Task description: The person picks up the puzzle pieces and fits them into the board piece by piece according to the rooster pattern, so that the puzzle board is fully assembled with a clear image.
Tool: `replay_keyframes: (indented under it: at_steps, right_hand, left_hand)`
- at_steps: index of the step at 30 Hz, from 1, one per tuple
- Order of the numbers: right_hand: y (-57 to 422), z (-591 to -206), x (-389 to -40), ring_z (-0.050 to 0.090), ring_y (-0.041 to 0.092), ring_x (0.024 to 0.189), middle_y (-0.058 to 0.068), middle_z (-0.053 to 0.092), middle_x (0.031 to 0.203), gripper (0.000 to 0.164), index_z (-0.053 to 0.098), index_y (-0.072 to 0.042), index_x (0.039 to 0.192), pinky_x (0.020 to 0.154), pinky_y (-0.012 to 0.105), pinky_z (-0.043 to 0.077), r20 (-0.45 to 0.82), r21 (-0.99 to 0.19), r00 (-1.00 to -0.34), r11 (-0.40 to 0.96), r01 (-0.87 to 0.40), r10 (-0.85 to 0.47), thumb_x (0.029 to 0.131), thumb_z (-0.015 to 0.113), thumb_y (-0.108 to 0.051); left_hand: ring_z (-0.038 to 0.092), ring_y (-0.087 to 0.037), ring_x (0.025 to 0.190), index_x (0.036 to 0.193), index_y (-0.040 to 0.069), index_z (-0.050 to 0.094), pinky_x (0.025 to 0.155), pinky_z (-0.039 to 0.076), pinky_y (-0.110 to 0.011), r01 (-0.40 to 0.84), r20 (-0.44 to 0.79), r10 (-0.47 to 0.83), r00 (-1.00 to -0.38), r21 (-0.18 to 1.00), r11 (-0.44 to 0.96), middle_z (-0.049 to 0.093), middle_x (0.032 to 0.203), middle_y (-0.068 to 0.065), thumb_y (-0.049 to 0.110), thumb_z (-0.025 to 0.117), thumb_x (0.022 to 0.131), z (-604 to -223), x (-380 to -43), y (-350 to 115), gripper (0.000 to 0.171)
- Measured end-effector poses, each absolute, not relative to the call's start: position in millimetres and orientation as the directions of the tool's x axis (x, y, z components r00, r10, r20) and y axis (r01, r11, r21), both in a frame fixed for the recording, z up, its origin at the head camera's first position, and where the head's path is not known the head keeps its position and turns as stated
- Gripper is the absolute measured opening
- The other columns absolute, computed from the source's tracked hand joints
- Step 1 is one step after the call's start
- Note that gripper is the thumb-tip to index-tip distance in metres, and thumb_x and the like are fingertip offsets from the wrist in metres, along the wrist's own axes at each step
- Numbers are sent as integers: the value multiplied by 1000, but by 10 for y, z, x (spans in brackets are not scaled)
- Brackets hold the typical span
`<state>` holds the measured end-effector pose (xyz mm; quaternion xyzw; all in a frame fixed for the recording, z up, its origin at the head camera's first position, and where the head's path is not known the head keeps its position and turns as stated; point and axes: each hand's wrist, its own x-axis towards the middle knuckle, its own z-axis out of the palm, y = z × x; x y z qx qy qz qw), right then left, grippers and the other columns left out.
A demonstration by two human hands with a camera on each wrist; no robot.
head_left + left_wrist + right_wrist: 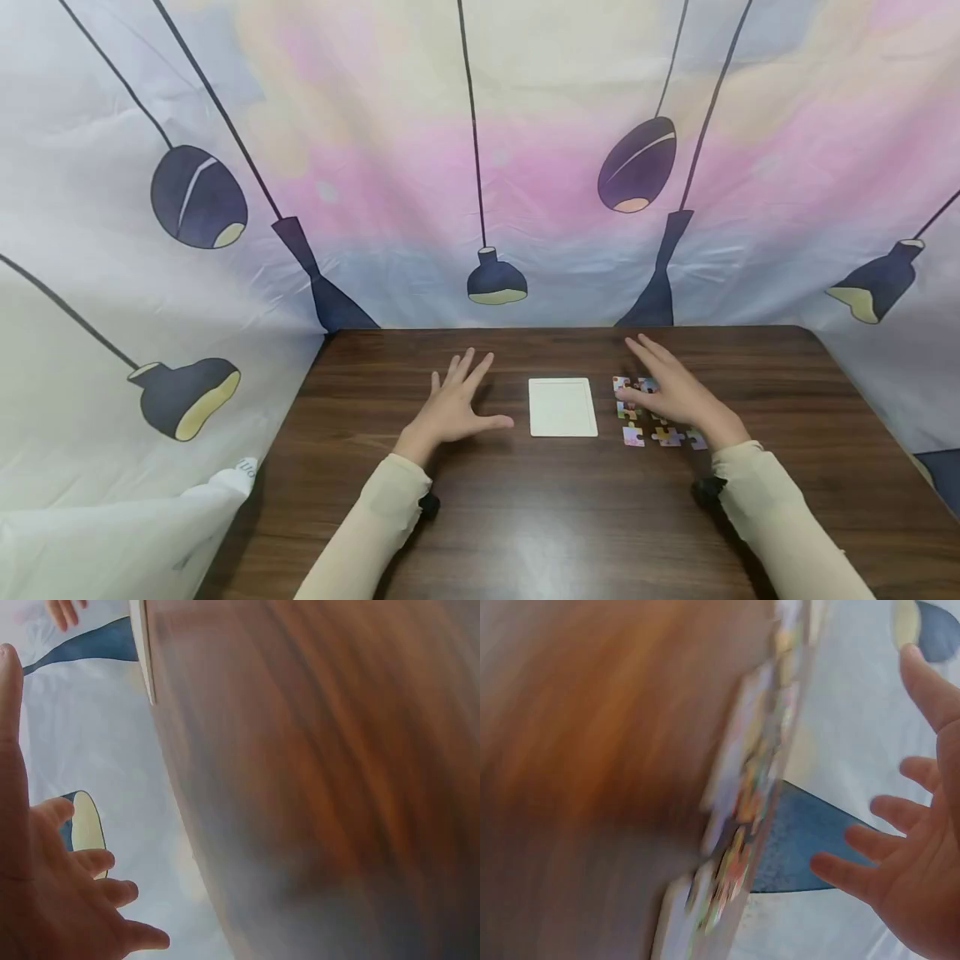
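Board (562, 407), square, white, lay lower centre between wide-spread left hand (450, 408) and right hand (678, 393); multicoloured jigsaw pieces (667, 437) lay near the latter.

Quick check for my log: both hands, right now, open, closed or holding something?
Left hand: open, holding nothing, beside the white square tray.
Right hand: open, holding nothing, near the puzzle pieces.

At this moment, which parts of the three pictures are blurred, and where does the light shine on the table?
Head view: pale glare on the table near the picture's bottom, puzzle pieces fairly sharp; left wrist view: table grain smeared, left hand clearer; right wrist view: puzzle pieces and table blurred, right hand clearer.
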<state>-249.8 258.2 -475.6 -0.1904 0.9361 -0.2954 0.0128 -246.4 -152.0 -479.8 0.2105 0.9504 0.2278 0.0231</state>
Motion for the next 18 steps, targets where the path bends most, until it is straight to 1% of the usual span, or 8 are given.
replay_keyframes:
  at_steps: [6,9,12,14,16,18]
  right_hand:
    - [2530,-4796,-2568,17,56,154,29,13,172,94,20,-11,170,114,80,24,115,-626,-940,711,-320,-322,101,72,-48]
    - [2534,-4847,-2577,20,57,153,31,18,170,91,23,-7,169,114,80,25,131,-642,-943,699,-315,-304,101,72,-44]
    - [2528,-4893,-2573,23,57,152,31,23,169,88,27,-3,167,113,78,28,140,-668,-948,679,-304,-287,102,71,-42]
    - [2509,-4929,-2562,29,55,150,30,29,167,84,32,-2,165,113,76,32,143,-684,-951,667,-296,-275,103,70,-43]
    - [2485,-4974,-2551,39,53,145,29,37,163,79,38,0,162,110,73,39,146,-696,-953,657,-290,-266,103,70,-42]
    - [2462,-5023,-2541,50,50,137,29,46,157,72,45,1,158,105,69,46,154,-693,-952,658,-294,-264,104,70,-39]
  left_hand:
    - [9,-45,161,172,30,14,121,7,-76,369,73,402,-913,570,734,8,177,-16,76,76,81,-4849,-2513,-1388,119]
    - [8,-45,161,172,30,12,122,7,-75,356,71,410,-909,641,679,8,176,-17,84,69,81,-4893,-2545,-1340,121]
    - [10,-43,161,172,30,11,122,14,-74,319,63,400,-914,721,615,9,176,-17,89,63,80,-4944,-2567,-1298,122]
    - [13,-41,161,172,27,12,123,18,-71,301,72,387,-919,762,573,12,176,-17,89,62,81,-4988,-2585,-1259,121]
    - [17,-40,160,172,22,15,123,23,-69,297,90,377,-922,790,537,16,175,-16,86,63,84,-5032,-2595,-1208,119]
    - [18,-36,161,172,17,18,126,18,-65,300,104,373,-922,801,518,20,175,-14,84,62,86,-5081,-2599,-1150,117]
